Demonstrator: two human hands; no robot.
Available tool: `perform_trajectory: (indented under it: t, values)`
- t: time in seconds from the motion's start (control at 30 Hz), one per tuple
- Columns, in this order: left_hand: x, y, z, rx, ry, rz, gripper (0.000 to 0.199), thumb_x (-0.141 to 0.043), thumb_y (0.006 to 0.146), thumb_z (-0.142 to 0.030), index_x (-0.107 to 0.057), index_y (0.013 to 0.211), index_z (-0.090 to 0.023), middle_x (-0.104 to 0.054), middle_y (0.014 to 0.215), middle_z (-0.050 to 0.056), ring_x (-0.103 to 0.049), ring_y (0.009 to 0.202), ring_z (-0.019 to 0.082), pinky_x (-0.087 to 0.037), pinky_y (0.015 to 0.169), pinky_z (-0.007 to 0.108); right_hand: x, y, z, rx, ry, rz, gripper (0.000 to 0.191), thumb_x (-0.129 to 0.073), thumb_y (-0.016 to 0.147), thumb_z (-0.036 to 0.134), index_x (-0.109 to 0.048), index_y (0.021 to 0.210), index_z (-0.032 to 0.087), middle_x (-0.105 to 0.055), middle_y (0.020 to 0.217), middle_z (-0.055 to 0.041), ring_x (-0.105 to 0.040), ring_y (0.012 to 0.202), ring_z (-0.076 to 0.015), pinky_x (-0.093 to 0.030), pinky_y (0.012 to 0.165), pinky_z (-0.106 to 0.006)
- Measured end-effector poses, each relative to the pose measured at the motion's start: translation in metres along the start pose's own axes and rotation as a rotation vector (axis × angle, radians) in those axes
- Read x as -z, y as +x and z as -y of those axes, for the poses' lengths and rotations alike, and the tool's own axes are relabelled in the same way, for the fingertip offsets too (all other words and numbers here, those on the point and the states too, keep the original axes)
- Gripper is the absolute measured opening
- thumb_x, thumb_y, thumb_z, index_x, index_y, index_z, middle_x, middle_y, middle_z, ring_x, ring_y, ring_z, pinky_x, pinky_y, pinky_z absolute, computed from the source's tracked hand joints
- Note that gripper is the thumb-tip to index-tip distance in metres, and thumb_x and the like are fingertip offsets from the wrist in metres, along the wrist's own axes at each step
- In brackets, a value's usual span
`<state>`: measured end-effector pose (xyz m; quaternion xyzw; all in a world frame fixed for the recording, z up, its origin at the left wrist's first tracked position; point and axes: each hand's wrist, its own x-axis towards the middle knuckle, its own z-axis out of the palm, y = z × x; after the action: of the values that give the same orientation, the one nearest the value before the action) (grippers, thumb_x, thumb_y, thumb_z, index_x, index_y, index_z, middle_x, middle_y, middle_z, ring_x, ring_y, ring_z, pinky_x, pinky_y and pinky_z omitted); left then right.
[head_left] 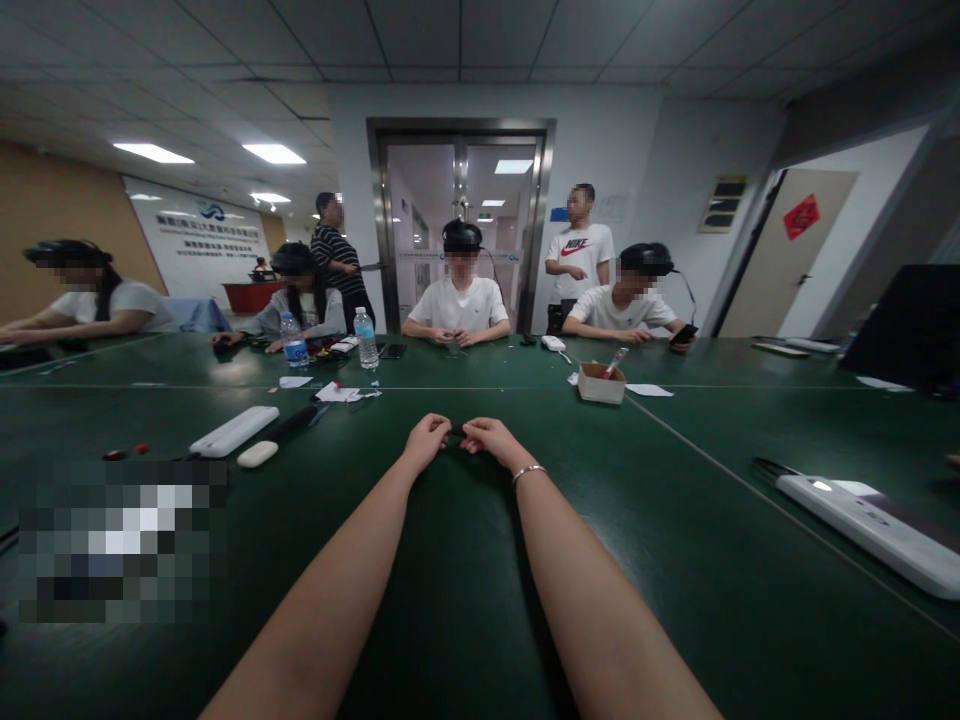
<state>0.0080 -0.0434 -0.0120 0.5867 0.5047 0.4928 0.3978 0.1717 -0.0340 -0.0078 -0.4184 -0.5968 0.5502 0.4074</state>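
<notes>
Both of my arms reach forward over the dark green table. Between my fingertips is a small black object, whose kind I cannot make out. My left hand pinches its left end. My right hand, with a silver bracelet on the wrist, pinches its right end. The hands are close together, just above or on the table top, and the fingers hide most of the object.
Left of my hands lie a white oblong device and a cream rounded case. Ahead stand two water bottles and a small open box. A white device lies at right. Several people sit or stand across the table.
</notes>
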Motion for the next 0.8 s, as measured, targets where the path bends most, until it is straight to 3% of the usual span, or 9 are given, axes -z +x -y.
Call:
perform_trajectory:
  t: [0.47, 0.8]
  values:
    - [-0.0013, 0.0021, 0.0032, -0.018, 0.017, 0.011, 0.021, -0.054, 0.075, -0.035, -0.057, 0.080, -0.015, -0.059, 0.065, 0.002, -0.055, 0.058, 0.011, -0.043, 0.052, 0.021, 0.0000, 0.0011, -0.0009, 0.001, 0.012, 0.008, 0.008, -0.054, 0.083, 0.015, -0.059, 0.078, 0.011, -0.065, 0.058, -0.0035, -0.057, 0.046, -0.0066, -0.048, 0.048, -0.015]
    - [-0.0008, 0.0045, 0.0077, -0.014, 0.026, 0.021, 0.021, -0.055, 0.073, -0.033, -0.057, 0.086, -0.016, -0.060, 0.076, 0.003, -0.055, 0.063, 0.011, -0.044, 0.054, 0.020, -0.0006, 0.0007, -0.0003, -0.002, 0.007, 0.004, 0.007, -0.056, 0.082, 0.016, -0.060, 0.081, 0.010, -0.065, 0.058, -0.0034, -0.058, 0.047, -0.0068, -0.049, 0.049, -0.015]
